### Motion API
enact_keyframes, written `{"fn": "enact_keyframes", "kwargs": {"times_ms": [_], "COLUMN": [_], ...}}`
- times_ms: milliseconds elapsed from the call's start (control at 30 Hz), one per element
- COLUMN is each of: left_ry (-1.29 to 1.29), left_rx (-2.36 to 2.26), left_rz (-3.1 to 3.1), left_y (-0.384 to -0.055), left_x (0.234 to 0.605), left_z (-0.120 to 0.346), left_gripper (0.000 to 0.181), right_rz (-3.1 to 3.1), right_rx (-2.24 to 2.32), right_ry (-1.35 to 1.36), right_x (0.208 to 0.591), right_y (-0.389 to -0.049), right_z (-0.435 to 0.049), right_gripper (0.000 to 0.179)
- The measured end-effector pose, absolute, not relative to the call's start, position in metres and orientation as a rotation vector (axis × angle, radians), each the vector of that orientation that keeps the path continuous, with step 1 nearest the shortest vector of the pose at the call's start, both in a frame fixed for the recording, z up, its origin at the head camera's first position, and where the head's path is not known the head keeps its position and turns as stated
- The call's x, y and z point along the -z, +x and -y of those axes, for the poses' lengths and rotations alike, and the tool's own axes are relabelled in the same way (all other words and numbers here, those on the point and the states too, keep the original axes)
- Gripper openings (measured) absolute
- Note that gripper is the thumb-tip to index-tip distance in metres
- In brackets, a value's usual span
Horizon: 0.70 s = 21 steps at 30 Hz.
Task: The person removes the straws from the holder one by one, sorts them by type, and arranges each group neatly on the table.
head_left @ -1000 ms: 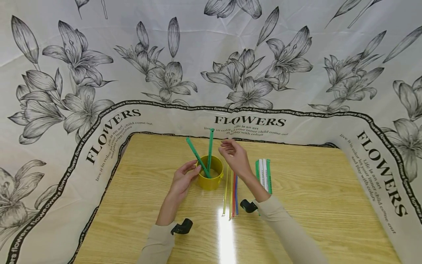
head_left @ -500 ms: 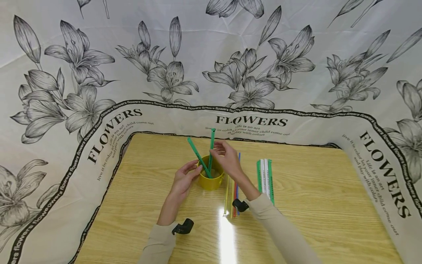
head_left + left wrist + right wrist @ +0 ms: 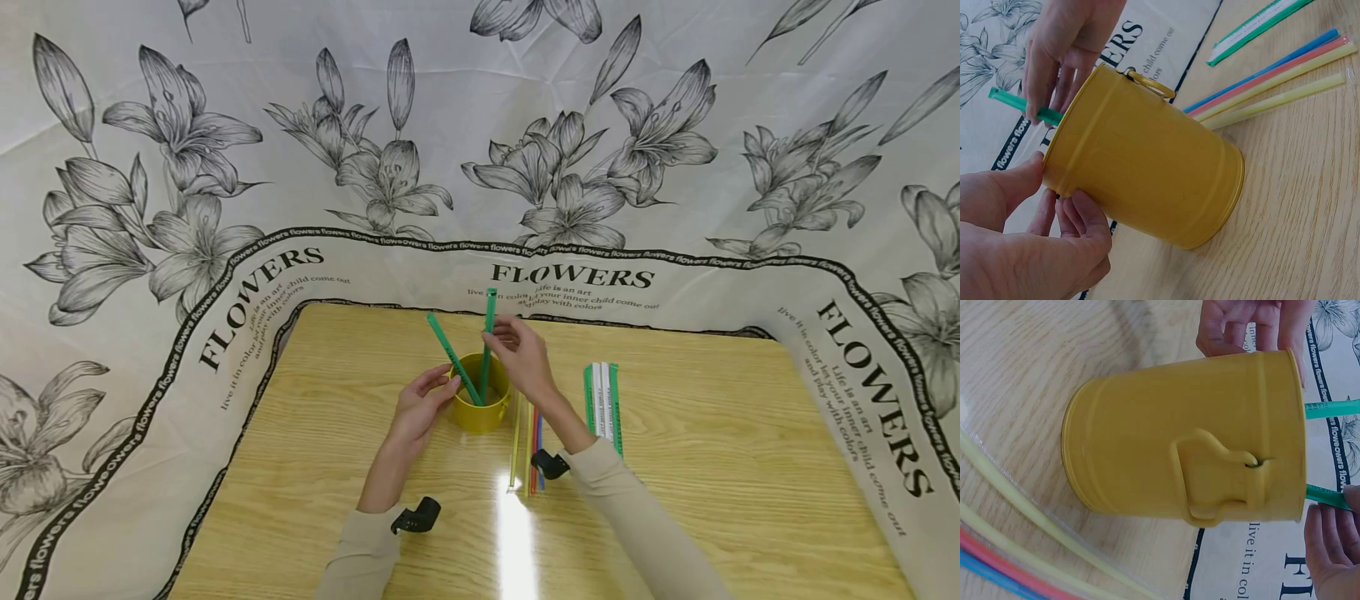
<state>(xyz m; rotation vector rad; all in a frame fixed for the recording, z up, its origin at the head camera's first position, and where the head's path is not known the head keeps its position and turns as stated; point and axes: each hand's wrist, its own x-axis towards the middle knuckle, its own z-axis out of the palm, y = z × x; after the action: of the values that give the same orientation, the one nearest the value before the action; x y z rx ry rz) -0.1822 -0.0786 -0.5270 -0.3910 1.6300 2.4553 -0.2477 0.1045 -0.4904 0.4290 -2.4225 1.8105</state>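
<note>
A yellow metal bucket stands upright on the table, its small side handle towards the right. My left hand holds it at the rim, thumb on the edge and fingers bent against the outside wall, as the left wrist view shows. Two green paper-wrapped straws lean in the bucket. One straw tilts left and is untouched. The other straw rises nearly upright, and my right hand pinches it between thumb and fingers above the rim. Both lower ends are inside the bucket.
Right of the bucket lie yellow straws, a red straw and a blue straw in clear wrappers. Further right is a group of green and white wrapped straws. A flower-printed cloth borders the wooden table behind.
My right hand has moved left from beside the bucket to the near-upright straw and taken hold of it. That straw has shifted slightly up and right. My left hand stays at the rim.
</note>
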Motion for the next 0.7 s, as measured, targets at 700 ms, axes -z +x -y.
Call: {"fn": "enact_keyframes", "kwargs": {"times_ms": [700], "left_ry": [-0.395], "left_rx": [-2.451], "left_rz": [-1.603], "left_y": [-0.183], "left_x": [0.529], "left_z": [0.079], "left_gripper": [0.040], "right_rz": [2.213], "right_rx": [-1.893], "right_ry": [0.247], "right_x": [0.470], "right_y": [-0.251], "right_z": [-0.139], "right_gripper": [0.033]}}
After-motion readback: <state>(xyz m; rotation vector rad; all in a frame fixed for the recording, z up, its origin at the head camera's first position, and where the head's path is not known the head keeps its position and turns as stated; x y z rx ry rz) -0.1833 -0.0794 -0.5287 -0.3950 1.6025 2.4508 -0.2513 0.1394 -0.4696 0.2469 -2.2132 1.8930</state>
